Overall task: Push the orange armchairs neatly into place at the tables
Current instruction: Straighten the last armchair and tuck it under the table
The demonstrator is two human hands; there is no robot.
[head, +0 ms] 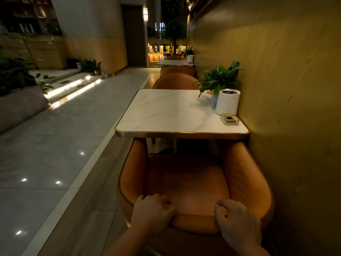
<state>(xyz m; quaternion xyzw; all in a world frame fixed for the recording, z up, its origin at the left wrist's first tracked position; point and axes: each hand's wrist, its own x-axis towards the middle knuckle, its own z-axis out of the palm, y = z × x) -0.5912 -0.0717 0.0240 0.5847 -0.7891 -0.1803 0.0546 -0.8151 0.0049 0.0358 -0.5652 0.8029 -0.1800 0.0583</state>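
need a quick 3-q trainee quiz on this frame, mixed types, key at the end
1. True or false: the left hand and the right hand both grip the top of the armchair backrest.
2. What lies at the table's near right corner? A mug; B glass ashtray; C bottle.
3. Fill in: the wall meets the table's ___ side.
Key: 1 true; 2 B; 3 right.

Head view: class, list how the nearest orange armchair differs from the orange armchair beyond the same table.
The nearest armchair shows its seat and arms; the far armchair shows only a rounded top beyond the table. The left hand and right hand grip the nearest armchair's backrest; no hand touches the far armchair. Both are orange and rounded.
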